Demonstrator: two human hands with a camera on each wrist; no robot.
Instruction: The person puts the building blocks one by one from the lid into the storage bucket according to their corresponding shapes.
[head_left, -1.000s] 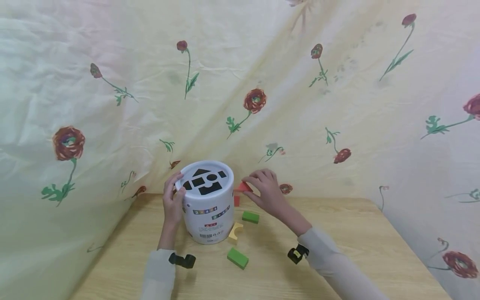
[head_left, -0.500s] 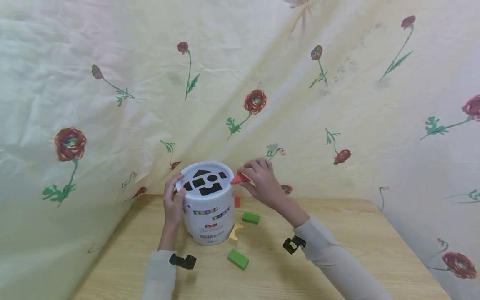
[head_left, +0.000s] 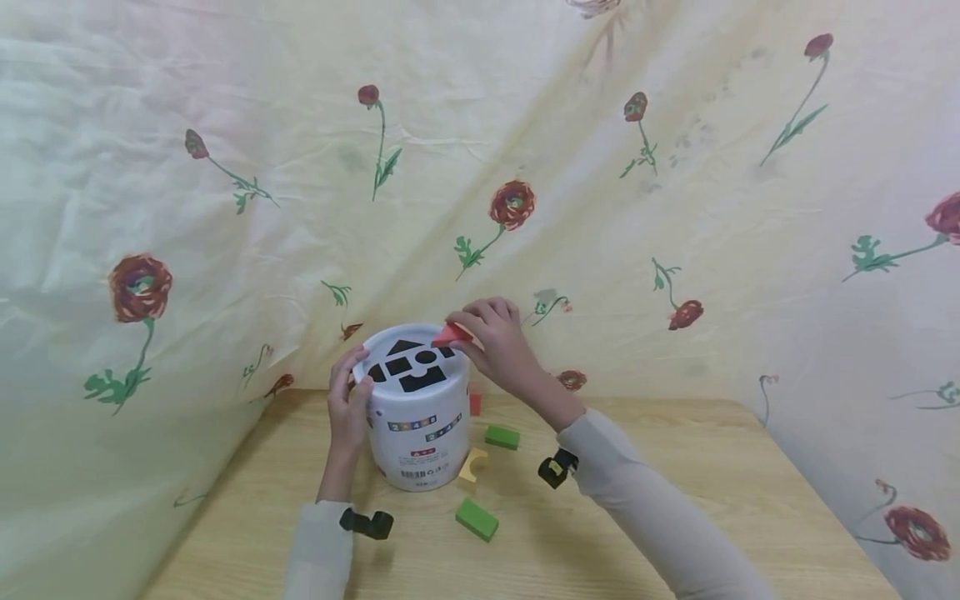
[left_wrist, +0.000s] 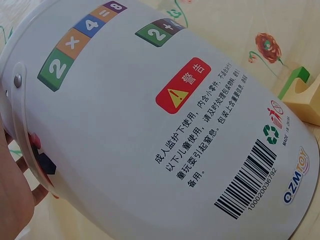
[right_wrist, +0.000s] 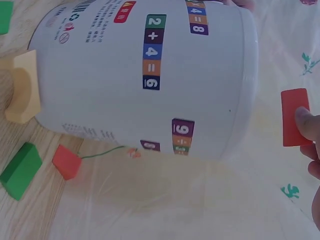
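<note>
Near centre, a red block [head_left: 452, 335] is pinched by the right hand [head_left: 498, 343] above one bucket [head_left: 416, 417] gripped by the left hand [head_left: 347, 408]. Two green blocks [head_left: 476, 520] are seen lower.

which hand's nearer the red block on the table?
Right. The right hand is above the red block, pinching a triangular block over the lid; the left hand is across the bucket from it.

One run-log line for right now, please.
left hand: holds bucket near top | right hand: pinches red block above lid | on table: two green blocks, yellow arch block, second red block
</note>
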